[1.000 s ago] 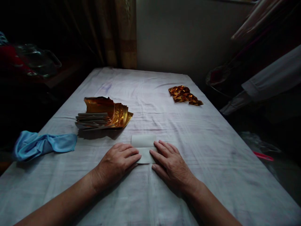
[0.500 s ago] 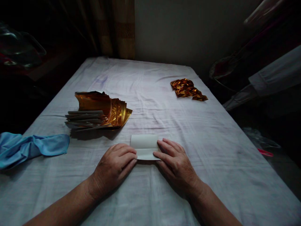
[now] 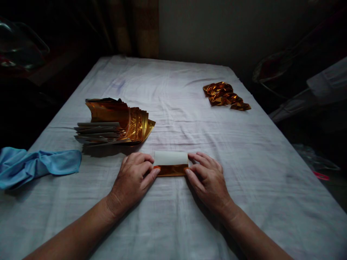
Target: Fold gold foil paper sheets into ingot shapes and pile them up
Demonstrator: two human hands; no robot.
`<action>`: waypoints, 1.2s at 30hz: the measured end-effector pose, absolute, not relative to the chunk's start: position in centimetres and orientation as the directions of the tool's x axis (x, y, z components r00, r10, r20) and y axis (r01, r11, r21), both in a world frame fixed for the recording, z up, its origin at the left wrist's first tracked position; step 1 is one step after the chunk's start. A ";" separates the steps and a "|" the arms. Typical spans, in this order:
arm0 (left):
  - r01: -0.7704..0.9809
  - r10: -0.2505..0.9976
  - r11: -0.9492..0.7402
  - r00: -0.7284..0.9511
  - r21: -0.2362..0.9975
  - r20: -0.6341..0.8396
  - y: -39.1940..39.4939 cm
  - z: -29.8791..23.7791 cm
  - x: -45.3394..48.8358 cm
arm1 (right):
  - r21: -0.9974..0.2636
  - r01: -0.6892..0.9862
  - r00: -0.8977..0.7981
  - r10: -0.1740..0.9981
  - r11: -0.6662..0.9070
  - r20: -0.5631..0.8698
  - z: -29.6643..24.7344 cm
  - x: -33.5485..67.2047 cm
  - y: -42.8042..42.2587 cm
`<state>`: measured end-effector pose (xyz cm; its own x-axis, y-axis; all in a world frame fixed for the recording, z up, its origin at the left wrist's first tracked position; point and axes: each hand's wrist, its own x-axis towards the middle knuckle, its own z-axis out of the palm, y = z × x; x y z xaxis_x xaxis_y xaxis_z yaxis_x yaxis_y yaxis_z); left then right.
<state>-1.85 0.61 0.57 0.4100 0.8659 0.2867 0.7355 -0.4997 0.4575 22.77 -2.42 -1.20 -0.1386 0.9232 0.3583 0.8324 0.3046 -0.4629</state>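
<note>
A small sheet of gold foil paper (image 3: 171,157) lies on the cloth in front of me, white side up. Its near edge is folded over and shows a shiny gold strip. My left hand (image 3: 135,176) pinches the left end of that fold between thumb and fingers. At the right end, my right hand (image 3: 207,177) grips the fold the same way, thumb on the near edge. Beyond my left hand sits a stack of curved gold foil sheets (image 3: 111,115). Several folded gold foil pieces (image 3: 225,96) lie together at the far right.
A white cloth (image 3: 173,224) with wrinkles covers the table. To the left lies a crumpled blue cloth (image 3: 54,163). A clear jug (image 3: 18,47) stands in the dark at the far left. Past the right edge is a white sleeve-like fabric (image 3: 329,79).
The paper's near edge has been folded over away from me, so a gold strip now shows where white was. My thumbs have come onto the fold. The view has shifted slightly.
</note>
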 end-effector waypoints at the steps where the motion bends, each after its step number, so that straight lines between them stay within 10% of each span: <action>1: 0.739 0.869 -0.494 0.404 0.457 0.286 0.7 0.5 -1.8 | -0.455 0.839 -0.134 0.925 0.297 0.356 -1.2 22.7 -2.4; 25: 0.852 0.848 -0.485 0.405 0.194 0.341 0.8 0.3 -1.1 | -0.375 0.890 -0.119 0.925 0.260 0.360 -1.4 21.5 -2.4; 31: 0.653 0.601 -0.751 0.611 0.101 0.515 -0.3 0.2 -1.1 | -0.381 0.889 -0.110 0.928 0.252 0.357 -1.4 21.3 -2.3; 36: 0.527 0.553 -0.830 0.737 0.182 0.389 -1.5 0.6 -0.9 | -0.391 0.886 -0.107 0.929 0.251 0.355 -1.4 21.4 -2.3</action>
